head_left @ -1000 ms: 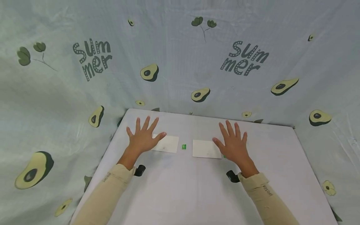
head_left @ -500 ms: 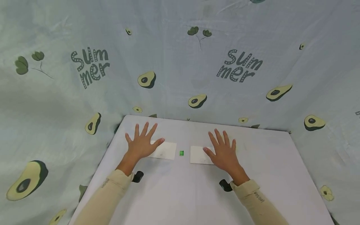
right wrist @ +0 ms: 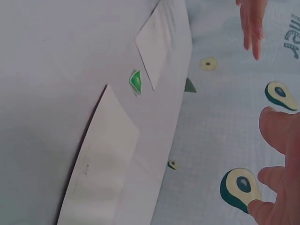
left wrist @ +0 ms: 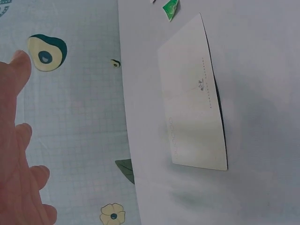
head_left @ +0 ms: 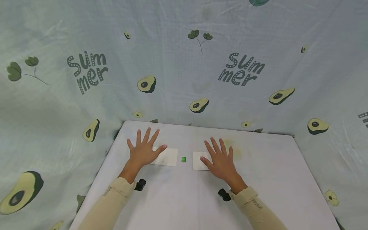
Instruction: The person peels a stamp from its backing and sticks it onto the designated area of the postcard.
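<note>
My left hand [head_left: 142, 153] hovers over the table's left part, fingers straight and spread, holding nothing. Below and beside its thumb lies a flat white card [head_left: 169, 157], partly hidden by the hand; the left wrist view shows the same card [left wrist: 192, 103] with small faint print. My right hand [head_left: 220, 163], also spread and holding nothing, is above a second white card [head_left: 197, 160] and covers its right part. That card [right wrist: 101, 164] is nearest in the right wrist view. Between the cards lies a small green piece [head_left: 183, 159], its kind too small to tell.
The white table [head_left: 184, 204] ends at the back against a pale curtain [head_left: 172, 57] printed with avocados, flowers and lettering. Dark wrist cameras [head_left: 140, 185] sit at both cuffs. A faint yellowish stain [head_left: 236, 152] marks the tabletop behind the right hand.
The right hand has moved left, covering more of the right card. A second green bit beside it is out of sight now. The whole scene sits slightly lower in the head view.
</note>
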`<state>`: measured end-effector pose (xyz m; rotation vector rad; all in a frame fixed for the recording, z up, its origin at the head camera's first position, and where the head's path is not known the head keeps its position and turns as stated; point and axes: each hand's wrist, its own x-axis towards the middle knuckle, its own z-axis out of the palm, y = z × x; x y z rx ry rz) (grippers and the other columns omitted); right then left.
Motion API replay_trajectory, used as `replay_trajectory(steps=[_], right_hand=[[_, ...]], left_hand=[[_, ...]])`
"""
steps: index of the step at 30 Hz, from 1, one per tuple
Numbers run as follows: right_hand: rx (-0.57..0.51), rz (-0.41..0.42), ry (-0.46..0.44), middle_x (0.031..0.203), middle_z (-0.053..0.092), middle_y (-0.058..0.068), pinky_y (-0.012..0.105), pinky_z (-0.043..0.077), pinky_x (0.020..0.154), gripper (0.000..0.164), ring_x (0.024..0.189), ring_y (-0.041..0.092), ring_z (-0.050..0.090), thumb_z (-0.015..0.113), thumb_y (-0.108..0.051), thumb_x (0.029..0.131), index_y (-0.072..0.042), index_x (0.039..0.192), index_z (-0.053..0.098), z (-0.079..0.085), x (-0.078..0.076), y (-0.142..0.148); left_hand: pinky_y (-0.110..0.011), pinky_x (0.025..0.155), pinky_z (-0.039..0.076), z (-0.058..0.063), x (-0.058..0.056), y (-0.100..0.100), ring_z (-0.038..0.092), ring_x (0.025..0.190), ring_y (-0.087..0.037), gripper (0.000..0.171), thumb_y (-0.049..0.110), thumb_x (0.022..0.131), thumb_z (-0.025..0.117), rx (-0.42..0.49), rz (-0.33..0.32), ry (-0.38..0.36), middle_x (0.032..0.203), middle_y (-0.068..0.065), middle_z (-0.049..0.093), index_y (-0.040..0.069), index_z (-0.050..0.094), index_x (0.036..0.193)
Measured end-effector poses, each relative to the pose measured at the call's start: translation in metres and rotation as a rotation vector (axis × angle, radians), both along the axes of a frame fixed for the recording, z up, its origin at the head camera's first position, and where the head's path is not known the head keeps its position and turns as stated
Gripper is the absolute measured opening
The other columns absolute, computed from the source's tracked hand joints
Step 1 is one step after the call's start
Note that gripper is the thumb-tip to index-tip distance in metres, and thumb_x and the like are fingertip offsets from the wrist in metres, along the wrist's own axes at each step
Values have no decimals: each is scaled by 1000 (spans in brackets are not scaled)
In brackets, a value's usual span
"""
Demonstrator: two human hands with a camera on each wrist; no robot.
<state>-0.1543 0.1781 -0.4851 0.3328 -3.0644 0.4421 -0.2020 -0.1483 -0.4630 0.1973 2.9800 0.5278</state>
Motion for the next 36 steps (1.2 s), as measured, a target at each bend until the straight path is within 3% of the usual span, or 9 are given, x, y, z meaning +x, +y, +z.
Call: replay_trajectory(steps=[10,23,36], right_hand=[[15,23,2,175,21,13,82,12,119,76,162,46,14,56,-54,103,-20,166,30,-9,0,-14],[-21,43,0,175,21,11,82,10,120,75,162,46,13,55,-55,103,-21,165,32,-14,-3,-26],[28,55,-5,176,21,9,80,12,122,76,163,43,13,52,-60,103,-22,166,30,-16,-10,-36]], left_hand=[[-88,113,-7,-13,4,-3,-8,161,-52,87,72,98,47,0,-13,2,178,-14,6,29,19,168],[-86,115,-7,-21,8,-9,-9,161,-51,86,72,99,47,-3,-13,-24,178,-12,5,30,17,168],[-86,115,-7,-29,7,-10,-7,161,-51,85,71,99,47,-3,-21,-25,177,-13,8,29,20,168]])
